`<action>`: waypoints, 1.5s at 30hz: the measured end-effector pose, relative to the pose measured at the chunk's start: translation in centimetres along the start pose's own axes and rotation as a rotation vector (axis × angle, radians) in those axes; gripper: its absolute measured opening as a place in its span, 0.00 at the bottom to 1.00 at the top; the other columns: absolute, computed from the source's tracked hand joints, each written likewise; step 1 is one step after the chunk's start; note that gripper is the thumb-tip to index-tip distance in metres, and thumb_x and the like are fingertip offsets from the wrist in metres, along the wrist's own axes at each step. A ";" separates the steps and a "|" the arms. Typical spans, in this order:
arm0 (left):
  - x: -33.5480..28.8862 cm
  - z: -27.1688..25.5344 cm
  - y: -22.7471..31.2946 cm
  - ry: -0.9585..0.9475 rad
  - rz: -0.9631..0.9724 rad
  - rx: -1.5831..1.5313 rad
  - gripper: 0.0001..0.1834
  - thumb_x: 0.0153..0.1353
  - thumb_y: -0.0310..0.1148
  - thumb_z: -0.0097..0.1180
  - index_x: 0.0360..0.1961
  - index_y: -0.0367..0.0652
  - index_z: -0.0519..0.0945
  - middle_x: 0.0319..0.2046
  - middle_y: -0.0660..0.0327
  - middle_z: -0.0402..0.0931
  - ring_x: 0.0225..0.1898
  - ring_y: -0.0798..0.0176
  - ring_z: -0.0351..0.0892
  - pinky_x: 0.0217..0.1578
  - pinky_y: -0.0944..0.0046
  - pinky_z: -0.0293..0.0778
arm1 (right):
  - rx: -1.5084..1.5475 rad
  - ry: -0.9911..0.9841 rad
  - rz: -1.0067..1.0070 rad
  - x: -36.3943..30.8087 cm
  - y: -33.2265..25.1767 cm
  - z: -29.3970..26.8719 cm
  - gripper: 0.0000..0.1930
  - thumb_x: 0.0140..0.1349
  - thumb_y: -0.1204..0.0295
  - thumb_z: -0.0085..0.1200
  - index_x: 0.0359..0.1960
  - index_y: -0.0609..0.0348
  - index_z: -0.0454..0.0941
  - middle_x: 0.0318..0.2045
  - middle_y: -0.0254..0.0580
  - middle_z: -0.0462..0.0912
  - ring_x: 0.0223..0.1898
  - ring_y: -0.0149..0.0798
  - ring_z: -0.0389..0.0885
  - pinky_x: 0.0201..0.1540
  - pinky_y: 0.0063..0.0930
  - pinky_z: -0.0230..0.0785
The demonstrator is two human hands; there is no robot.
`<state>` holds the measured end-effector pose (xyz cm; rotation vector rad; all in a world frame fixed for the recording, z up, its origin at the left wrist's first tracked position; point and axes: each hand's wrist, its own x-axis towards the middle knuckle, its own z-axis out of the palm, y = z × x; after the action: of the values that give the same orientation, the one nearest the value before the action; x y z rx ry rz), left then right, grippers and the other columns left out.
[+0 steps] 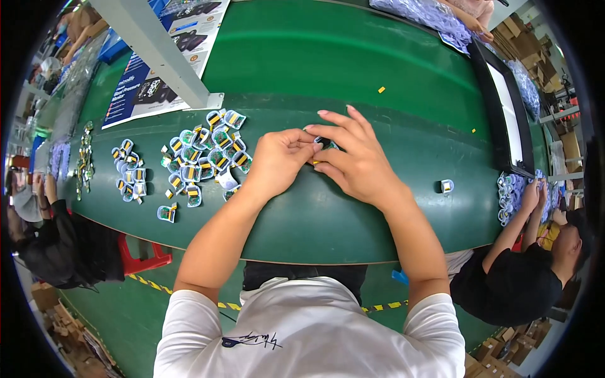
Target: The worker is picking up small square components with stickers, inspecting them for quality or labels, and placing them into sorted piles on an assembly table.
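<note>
Over the green table (302, 233), both my hands meet around one small electronic part (326, 142). Bits of black, green and yellow show on it; the rest is covered by fingers. My left hand (282, 156) pinches its near-left side with thumb and forefinger. My right hand (358, 156) grips it from the right between thumb and fingers, the outer fingers stretched out. Left of my hands lies a heap of small white-rimmed modules (217, 148) with green circuit boards and yellow-and-black strips. One module (167, 213) lies apart at the near edge of that heap.
A smaller cluster of modules (130, 173) lies farther left. A grey metal post (154, 53) stands on a printed sheet (142, 82). One white part (447, 186) lies to the right, near a black-framed panel (504, 113). Co-workers sit at both sides; a red stool (142, 257) is at left.
</note>
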<state>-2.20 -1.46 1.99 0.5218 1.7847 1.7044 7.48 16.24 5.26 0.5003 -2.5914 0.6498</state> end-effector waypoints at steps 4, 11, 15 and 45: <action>0.2 -0.2 -0.2 -0.044 -0.029 -0.015 0.09 0.71 0.24 0.61 0.48 0.29 0.85 0.38 0.54 0.89 0.39 0.66 0.90 0.43 0.67 0.84 | 0.050 -0.008 0.025 -0.4 0.0 0.1 0.09 0.54 0.72 0.74 0.34 0.54 0.85 0.60 0.38 0.83 0.70 0.52 0.73 0.76 0.62 0.56; -0.4 0.4 0.7 -0.013 0.061 0.134 0.09 0.72 0.25 0.61 0.50 0.32 0.85 0.39 0.57 0.89 0.40 0.69 0.88 0.44 0.68 0.83 | 0.081 0.111 0.137 -1.1 -0.3 -0.2 0.09 0.54 0.75 0.74 0.34 0.54 0.84 0.46 0.33 0.88 0.48 0.44 0.82 0.54 0.39 0.69; -0.1 0.3 0.5 -0.031 0.024 -0.068 0.09 0.73 0.24 0.60 0.50 0.31 0.84 0.40 0.56 0.89 0.41 0.70 0.88 0.45 0.68 0.83 | 0.097 0.125 0.165 -1.5 -0.2 0.5 0.08 0.57 0.76 0.73 0.36 0.55 0.85 0.37 0.32 0.89 0.36 0.38 0.81 0.45 0.32 0.70; -0.2 -0.3 1.0 -0.179 -0.009 -0.112 0.13 0.73 0.22 0.59 0.56 0.28 0.83 0.44 0.54 0.89 0.43 0.67 0.88 0.49 0.67 0.84 | -0.029 0.282 0.202 -1.7 0.1 0.5 0.07 0.57 0.76 0.73 0.35 0.53 0.86 0.34 0.32 0.86 0.32 0.34 0.82 0.40 0.31 0.62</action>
<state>-2.41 -1.73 2.99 0.5970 1.5542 1.6847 8.68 16.49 4.02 0.1251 -2.3951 0.6928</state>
